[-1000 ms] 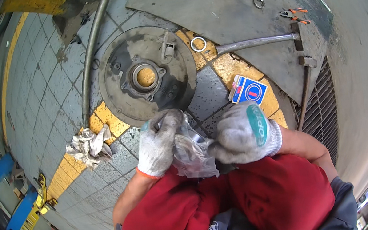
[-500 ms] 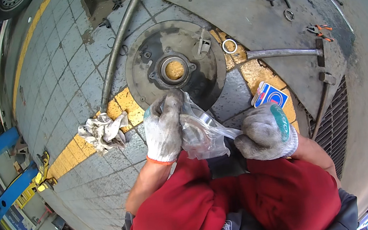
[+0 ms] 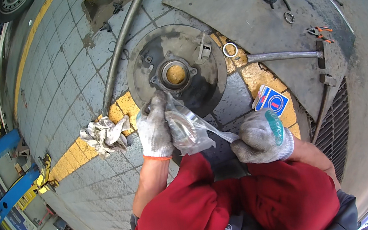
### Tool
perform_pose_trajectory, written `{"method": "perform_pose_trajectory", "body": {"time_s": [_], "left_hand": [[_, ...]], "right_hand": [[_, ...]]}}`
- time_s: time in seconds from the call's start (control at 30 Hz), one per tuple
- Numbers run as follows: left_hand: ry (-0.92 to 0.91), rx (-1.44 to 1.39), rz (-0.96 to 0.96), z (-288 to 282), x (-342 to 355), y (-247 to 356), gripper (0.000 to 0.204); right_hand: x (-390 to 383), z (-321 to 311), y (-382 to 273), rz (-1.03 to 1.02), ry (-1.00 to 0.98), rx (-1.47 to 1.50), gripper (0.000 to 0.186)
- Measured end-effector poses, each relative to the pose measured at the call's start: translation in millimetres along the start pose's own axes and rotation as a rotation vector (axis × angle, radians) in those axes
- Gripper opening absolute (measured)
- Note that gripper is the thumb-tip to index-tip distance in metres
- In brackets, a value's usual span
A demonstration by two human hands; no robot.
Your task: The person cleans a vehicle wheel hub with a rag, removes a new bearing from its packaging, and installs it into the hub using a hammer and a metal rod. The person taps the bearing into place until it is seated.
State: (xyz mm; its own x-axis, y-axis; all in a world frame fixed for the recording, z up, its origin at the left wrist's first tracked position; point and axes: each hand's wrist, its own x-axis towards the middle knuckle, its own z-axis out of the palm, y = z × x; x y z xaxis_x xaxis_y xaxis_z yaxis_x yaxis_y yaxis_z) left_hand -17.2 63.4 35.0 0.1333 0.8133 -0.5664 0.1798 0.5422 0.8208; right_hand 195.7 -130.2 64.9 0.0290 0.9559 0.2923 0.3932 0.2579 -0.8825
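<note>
Gloved and apart, the left hand (image 3: pixel 153 131) and right hand (image 3: pixel 262 137) clutch a clear plastic bag (image 3: pixel 190 134) partly blocking the six-o'clock rim of a metal disc (image 3: pixel 142 62); a rag (image 3: pixel 107 136) lies at eight, a blue box (image 3: pixel 269 101) at four, a hammer (image 3: pixel 284 55) at three.

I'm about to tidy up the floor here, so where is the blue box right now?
In the head view, the blue box lies right of centre, on the floor to the right of the disc, just beyond the right hand.
</note>
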Motion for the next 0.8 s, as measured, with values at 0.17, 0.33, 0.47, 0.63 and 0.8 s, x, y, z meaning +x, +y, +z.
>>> {"method": "perform_pose_trajectory", "body": {"time_s": [0.17, 0.33, 0.47, 0.63, 0.8], "left_hand": [[0.098, -0.314, 0.031, -78.4, 54.8, 28.0, 0.038], [0.066, -0.037, 0.286, -59.9, 31.8, 15.0, 0.035], [-0.065, 0.195, 0.407, -47.3, 15.2, 12.3, 0.030], [-0.106, 0.223, 0.394, -59.9, 5.3, 21.0, 0.023], [-0.126, 0.272, 0.400, -63.6, 2.8, 22.6, 0.022]], "right_hand": [[-45.6, -23.7, 11.2, 0.053, -0.080, -0.311, 0.024], [-62.5, -43.8, 34.0, 0.644, -0.222, -0.226, 0.030], [-79.1, -62.0, 41.3, 0.809, -0.132, -0.214, 0.027], [-111.8, -84.8, 24.4, 1.113, -0.298, -0.229, 0.032], [-187.1, -103.4, 13.1, 1.168, -1.277, -0.561, 0.056]]}}
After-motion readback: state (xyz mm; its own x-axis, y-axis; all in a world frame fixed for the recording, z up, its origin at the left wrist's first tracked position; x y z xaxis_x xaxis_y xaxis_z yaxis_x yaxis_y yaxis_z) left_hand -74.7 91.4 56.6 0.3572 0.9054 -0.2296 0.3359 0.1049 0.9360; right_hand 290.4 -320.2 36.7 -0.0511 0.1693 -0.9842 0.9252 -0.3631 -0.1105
